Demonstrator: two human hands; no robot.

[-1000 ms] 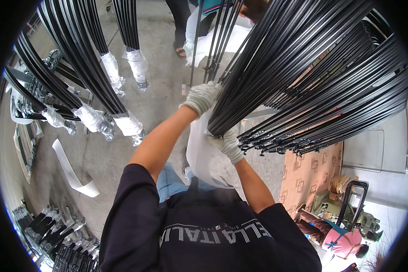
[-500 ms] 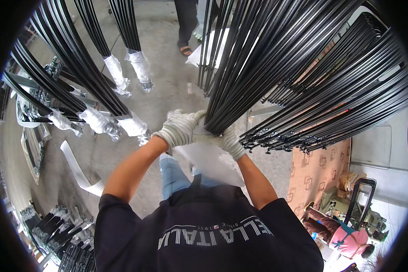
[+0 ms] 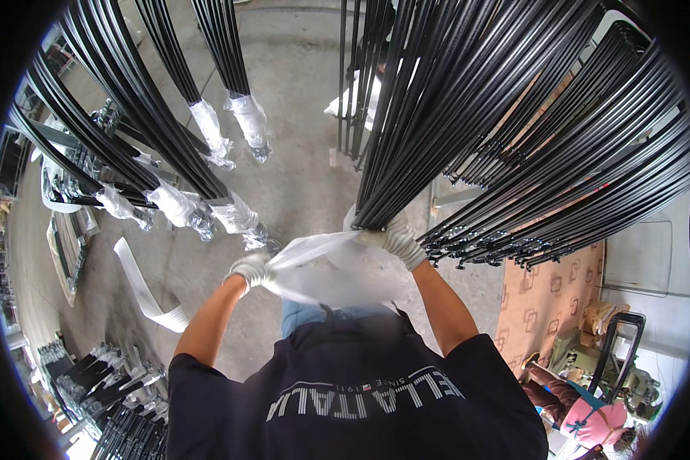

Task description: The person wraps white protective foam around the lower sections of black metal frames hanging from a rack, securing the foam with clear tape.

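Note:
My left hand (image 3: pixel 251 271), in a ribbed white work glove, is closed on one end of a thin white packing sheet (image 3: pixel 322 270) and holds it out to the left. The sheet stretches across in front of my body to the rods' lower ends. My right hand (image 3: pixel 400 241), gloved alike, is closed around the lower end of a bundle of long black rods (image 3: pixel 406 146), with the sheet's edge against them. The right fingertips are partly hidden behind the rods and sheet. The rods hang slanting down from the upper right.
More black rods (image 3: pixel 575 192) hang at the right with bare ends. At the left hang bundles (image 3: pixel 241 218) with plastic-wrapped ends. A white strip (image 3: pixel 146 291) lies on the concrete floor (image 3: pixel 299 115). Wrapped black parts (image 3: pixel 107 391) are piled lower left. A person in pink (image 3: pixel 590 422) is at lower right.
My left hand has moved away from the rods, down and left, pulling the sheet out wide. My right hand stays at the rod ends. A person's foot at the top has left view.

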